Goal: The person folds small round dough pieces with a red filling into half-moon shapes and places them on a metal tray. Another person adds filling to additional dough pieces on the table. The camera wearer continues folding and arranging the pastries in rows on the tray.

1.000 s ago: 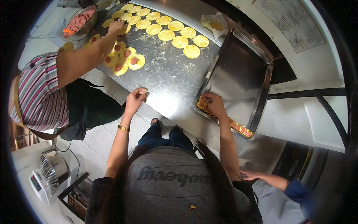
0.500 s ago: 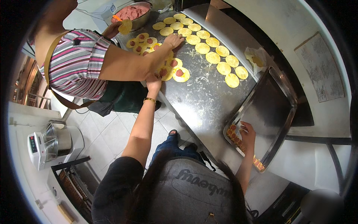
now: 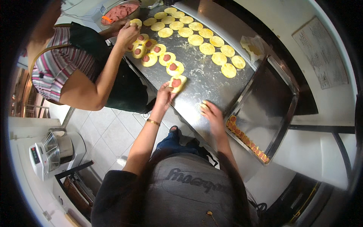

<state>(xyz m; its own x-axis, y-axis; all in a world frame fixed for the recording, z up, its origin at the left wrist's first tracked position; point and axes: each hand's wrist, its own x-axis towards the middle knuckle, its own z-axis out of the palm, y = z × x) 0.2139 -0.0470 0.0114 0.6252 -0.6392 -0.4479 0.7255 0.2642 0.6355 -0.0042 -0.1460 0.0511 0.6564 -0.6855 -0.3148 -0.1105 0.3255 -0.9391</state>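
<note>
My left hand (image 3: 165, 94) grips a yellow dough round (image 3: 182, 79) topped with a lump of pink meat filling (image 3: 176, 83), at the near edge of the steel table (image 3: 204, 83). My right hand (image 3: 212, 114) is over the table between that round and the tray, its fingers curled together. A small pale-yellow bit shows at its fingertips, too little to name. Several dough rounds with filling (image 3: 166, 58) lie beyond my left hand. Plain dough rounds (image 3: 207, 48) stand in rows along the far side. A line of small filled pieces (image 3: 245, 139) runs along the near side of the metal tray (image 3: 293, 113).
At the left, a co-worker's hands (image 3: 128, 32) hold a dough round (image 3: 136, 22) beside a bowl of pink meat (image 3: 120, 13) with an orange-handled tool (image 3: 107, 19). A plastic bag (image 3: 252, 46) sits by the tray's far corner. A dough mixer (image 3: 56, 151) stands lower left.
My right hand has left the tray and moved left over the table. My left hand now lifts a filled round's edge. The co-worker's reaching arm has drawn back toward the bowl.
</note>
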